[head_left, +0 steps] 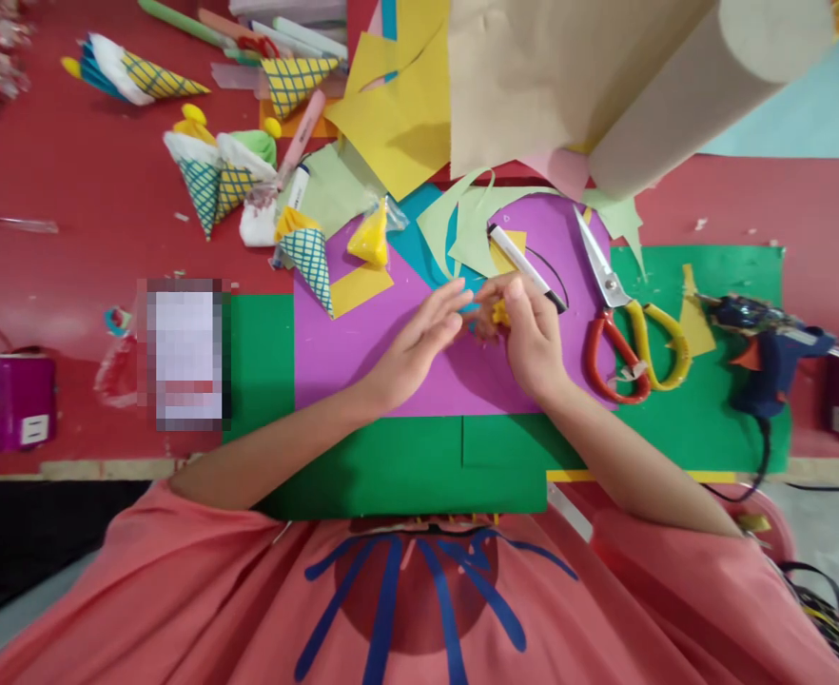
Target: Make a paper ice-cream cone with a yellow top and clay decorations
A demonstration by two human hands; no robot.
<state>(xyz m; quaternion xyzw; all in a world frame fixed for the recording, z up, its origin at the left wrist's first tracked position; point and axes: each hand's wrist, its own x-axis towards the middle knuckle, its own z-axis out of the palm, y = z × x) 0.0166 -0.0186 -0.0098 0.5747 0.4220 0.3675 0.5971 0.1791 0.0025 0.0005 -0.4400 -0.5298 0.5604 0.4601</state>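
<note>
Above the purple sheet [348, 371], my two hands are close together. My left hand [419, 342] has its fingers stretched out toward the right one and holds nothing that I can see. Curled fingers of my right hand [534, 333] close around a small yellow lump [500, 312], partly hidden by them. Just beyond lies a white marker [523, 262] with a dark cap. A clear bag of yellow clay [369, 238] rests up and left of my hands, beside a small blue-and-white patterned cone [309, 262] with a yellow top.
Open scissors [612, 295] with red and yellow handles lie to the right, near a blue glue gun [769, 366]. Several patterned cones [198, 181] stand at the upper left. Yellow paper [398, 124], green scraps [473, 228] and a large brown roll [676, 105] cover the back.
</note>
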